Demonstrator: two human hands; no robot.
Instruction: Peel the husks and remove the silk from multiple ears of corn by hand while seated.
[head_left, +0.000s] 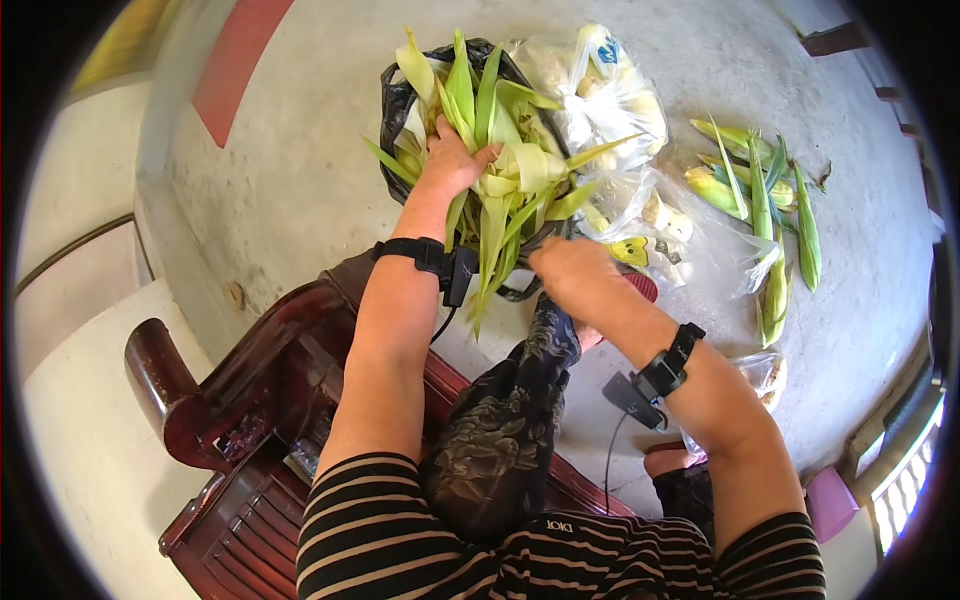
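A black plastic bag (395, 97) on the floor is heaped with pale green corn husks (504, 169), some of them hanging over its near side. My left hand (452, 159) presses into the husks, thumb spread to the right and fingertips partly hidden among the leaves. At the bag's near right edge is my right hand (574, 274), slightly blurred with its fingers curled. Whether it grips the plastic is hidden. Just right of the black bag lies an open clear plastic bag (705, 240) with pale corn inside. Behind that sits a knotted white translucent bag (615, 105), filled with corn.
Several unhusked corn ears (765, 217) and loose husk leaves lie on the concrete floor (300, 135) at right. A small clear bag (761, 379) is near my right forearm. A dark red wooden seat (247, 517) stands at lower left. Cables hang from both wrist straps.
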